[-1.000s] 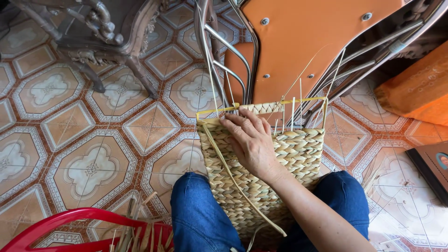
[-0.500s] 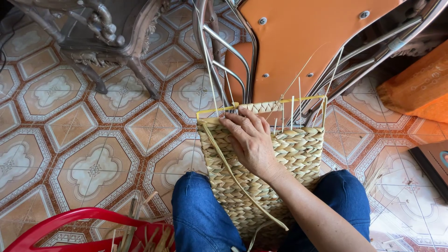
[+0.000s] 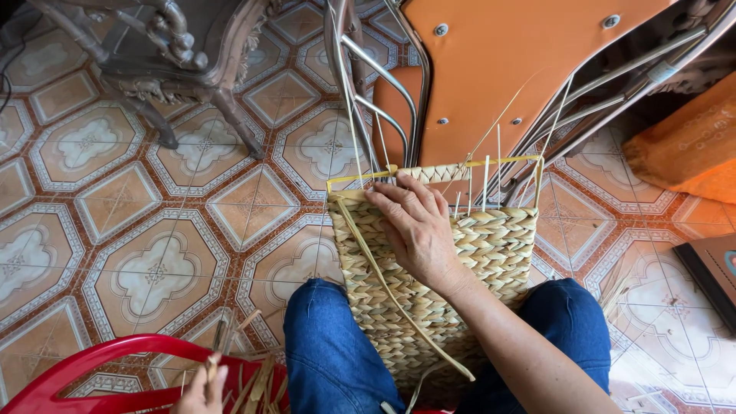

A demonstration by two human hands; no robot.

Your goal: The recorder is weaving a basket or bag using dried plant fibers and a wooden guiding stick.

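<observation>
Your right hand [image 3: 418, 230] lies flat, fingers spread and grasping nothing, pressing the top rows of the woven straw panel [image 3: 429, 299] that rests across your knees against its yellow wire frame [image 3: 360, 178]. Keep that pressure even so the weave stays tight beside the upright stakes [image 3: 485, 178]. Your left hand [image 3: 203, 389], low at the frame's edge, pinches loose straw strips [image 3: 257, 379] by the red plastic basin [image 3: 92, 368]. A loose strand [image 3: 399, 295] trails across the panel; the orange metal chair [image 3: 506, 69] crowds the stakes ahead.
</observation>
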